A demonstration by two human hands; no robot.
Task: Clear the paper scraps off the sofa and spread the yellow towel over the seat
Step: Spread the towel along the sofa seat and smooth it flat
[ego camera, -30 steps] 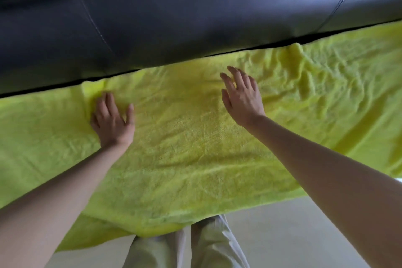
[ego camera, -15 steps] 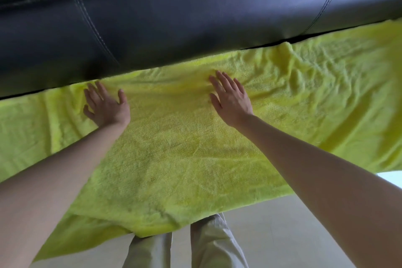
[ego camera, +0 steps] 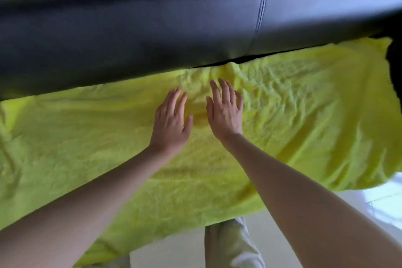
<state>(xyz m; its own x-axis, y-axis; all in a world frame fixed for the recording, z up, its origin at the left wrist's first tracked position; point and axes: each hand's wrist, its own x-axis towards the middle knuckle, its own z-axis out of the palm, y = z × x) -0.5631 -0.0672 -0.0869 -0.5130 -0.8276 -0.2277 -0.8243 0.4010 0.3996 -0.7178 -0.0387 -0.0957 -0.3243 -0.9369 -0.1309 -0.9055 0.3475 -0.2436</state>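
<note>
Towel (ego camera: 282, 115) flat beneath both palms, left hand (ego camera: 170, 122), right hand (ego camera: 226, 115).

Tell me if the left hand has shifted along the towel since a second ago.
Yes. The left hand has slid right across the yellow towel, toward the backrest seam, and now lies flat close beside the right hand.

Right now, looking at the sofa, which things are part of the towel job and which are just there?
Part of the job:
yellow towel, spread over the seat
sofa backrest, behind the towel
left hand, flat on the towel
right hand, flat on the towel

Just there:
pale floor
trouser legs

No paper scraps show.
</note>
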